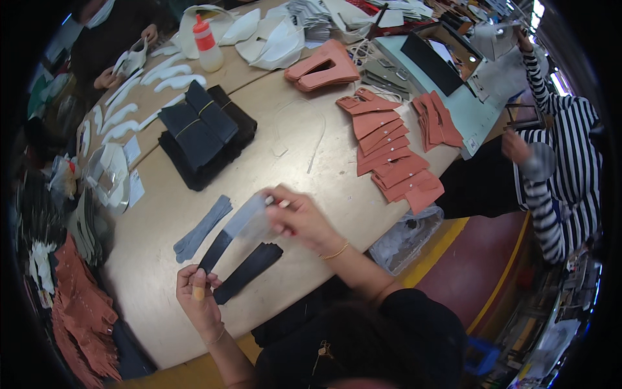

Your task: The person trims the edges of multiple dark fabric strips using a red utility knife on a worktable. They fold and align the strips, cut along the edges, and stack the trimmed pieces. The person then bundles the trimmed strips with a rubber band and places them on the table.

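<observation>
At 6 o'clock on the beige worktable [311, 155], left hand [199, 295] pinches the near end of a long black leather strip [216, 251], thumb and fingers closed on it; right hand [295, 217] is clamped on the far end of a pale grey translucent backing strip [249, 217] that overlaps the black one, the pair held taut just above the surface. Risks as I read it: the backing looks thin and limp, so uneven pull could skew or crease it against the black strip; pinch points sit only at the ends, so the middle can sag and touch down crooked. A second black strip [249, 271] lies just beside at 5 o'clock, and a grey strip pair [202, 228] at 9 o'clock, close enough to snag or get dragged. Black bundled stack [206, 133] at 11 o'clock and rust-coloured cut pieces [395, 152] at 2 o'clock sit well apart, low risk. Another person in a striped sleeve [564, 175] works at 3 o'clock, clear of the hands.
</observation>
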{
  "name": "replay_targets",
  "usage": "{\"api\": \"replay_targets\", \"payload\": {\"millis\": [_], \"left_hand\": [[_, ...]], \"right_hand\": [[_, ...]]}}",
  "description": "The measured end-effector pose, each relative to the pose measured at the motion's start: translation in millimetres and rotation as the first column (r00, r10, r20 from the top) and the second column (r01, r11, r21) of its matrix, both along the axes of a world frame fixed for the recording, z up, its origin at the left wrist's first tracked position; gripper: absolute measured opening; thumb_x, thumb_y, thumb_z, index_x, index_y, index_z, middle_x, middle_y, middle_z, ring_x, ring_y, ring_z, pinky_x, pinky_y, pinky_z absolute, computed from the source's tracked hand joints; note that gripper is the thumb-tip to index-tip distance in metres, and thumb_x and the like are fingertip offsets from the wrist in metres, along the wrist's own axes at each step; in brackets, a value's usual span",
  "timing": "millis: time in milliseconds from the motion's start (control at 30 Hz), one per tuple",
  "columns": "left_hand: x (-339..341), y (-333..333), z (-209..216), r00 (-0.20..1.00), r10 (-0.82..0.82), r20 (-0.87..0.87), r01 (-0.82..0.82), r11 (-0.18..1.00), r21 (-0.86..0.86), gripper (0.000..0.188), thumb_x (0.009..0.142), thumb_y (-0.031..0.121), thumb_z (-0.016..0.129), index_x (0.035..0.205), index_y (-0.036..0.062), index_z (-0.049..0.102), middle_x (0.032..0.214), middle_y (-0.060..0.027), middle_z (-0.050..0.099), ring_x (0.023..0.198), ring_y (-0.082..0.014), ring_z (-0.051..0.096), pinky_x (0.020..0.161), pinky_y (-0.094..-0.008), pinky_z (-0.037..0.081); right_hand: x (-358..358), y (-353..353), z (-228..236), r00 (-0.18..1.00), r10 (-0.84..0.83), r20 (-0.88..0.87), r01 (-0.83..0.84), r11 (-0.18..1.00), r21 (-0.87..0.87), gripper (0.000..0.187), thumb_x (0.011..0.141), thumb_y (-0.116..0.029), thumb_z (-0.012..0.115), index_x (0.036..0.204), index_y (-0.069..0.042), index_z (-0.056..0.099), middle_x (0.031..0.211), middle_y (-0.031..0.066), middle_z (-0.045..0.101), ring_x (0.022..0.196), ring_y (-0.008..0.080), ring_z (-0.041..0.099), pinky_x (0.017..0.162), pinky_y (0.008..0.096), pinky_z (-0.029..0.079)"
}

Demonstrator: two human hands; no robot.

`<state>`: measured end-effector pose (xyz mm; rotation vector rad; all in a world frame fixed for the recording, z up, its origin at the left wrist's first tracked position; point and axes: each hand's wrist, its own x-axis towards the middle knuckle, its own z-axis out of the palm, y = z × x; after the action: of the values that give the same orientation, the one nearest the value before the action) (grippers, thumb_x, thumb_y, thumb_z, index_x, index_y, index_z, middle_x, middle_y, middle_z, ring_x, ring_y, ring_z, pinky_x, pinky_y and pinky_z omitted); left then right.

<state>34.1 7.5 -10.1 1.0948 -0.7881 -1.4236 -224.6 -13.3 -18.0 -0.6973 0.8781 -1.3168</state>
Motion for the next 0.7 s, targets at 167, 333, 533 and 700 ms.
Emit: {"api": "replay_targets", "payload": {"millis": [167,333,533,700], "left_hand": [[32,33,-3,0.985,-0.072,0.159,0.045,0.985,0.167,0.017,0.088,0.008,0.063,0.101,-0.0002,0.056,0.073,-0.0086,0.064,0.060,-0.0137,0.059,0.056,-0.0244,0.044],[47,48,-19,0.939,-0.166,0.302,0.063,0.945,0.322,0.014,0.089,0.007,0.061,0.099,-0.0008,0.058,0.073,-0.0070,0.064,0.060,-0.0114,0.058,0.056,-0.0230,0.043],[55,46,-19,0.911,-0.213,0.352,0.075,0.927,0.369,0.011,0.089,0.006,0.060,0.098,-0.0008,0.059,0.073,-0.0063,0.064,0.060,-0.0098,0.058,0.054,-0.0220,0.043],[61,43,-12,0.896,-0.242,0.372,0.085,0.916,0.391,0.012,0.088,0.007,0.061,0.097,-0.0001,0.059,0.070,-0.0056,0.064,0.057,-0.0101,0.058,0.052,-0.0215,0.043]], "right_hand": [[-67,6,-10,0.931,-0.363,-0.028,0.363,0.922,0.135,0.037,0.091,-0.003,0.058,0.127,-0.010,0.055,0.075,-0.0015,0.054,0.057,0.0060,0.049,0.046,0.0181,0.040],[-93,17,-14,0.864,-0.501,-0.039,0.501,0.865,-0.020,0.035,0.092,0.000,0.055,0.126,-0.003,0.052,0.082,0.0019,0.056,0.059,0.0078,0.050,0.046,0.0195,0.040],[-81,13,-13,0.897,-0.439,-0.051,0.435,0.897,-0.073,0.035,0.092,-0.001,0.056,0.127,-0.001,0.051,0.087,0.0020,0.056,0.061,0.0079,0.050,0.047,0.0193,0.040],[-76,8,-12,0.896,-0.433,-0.097,0.426,0.901,-0.086,0.036,0.092,-0.002,0.056,0.128,-0.001,0.051,0.087,0.0020,0.056,0.061,0.0073,0.050,0.047,0.0188,0.040]]}}
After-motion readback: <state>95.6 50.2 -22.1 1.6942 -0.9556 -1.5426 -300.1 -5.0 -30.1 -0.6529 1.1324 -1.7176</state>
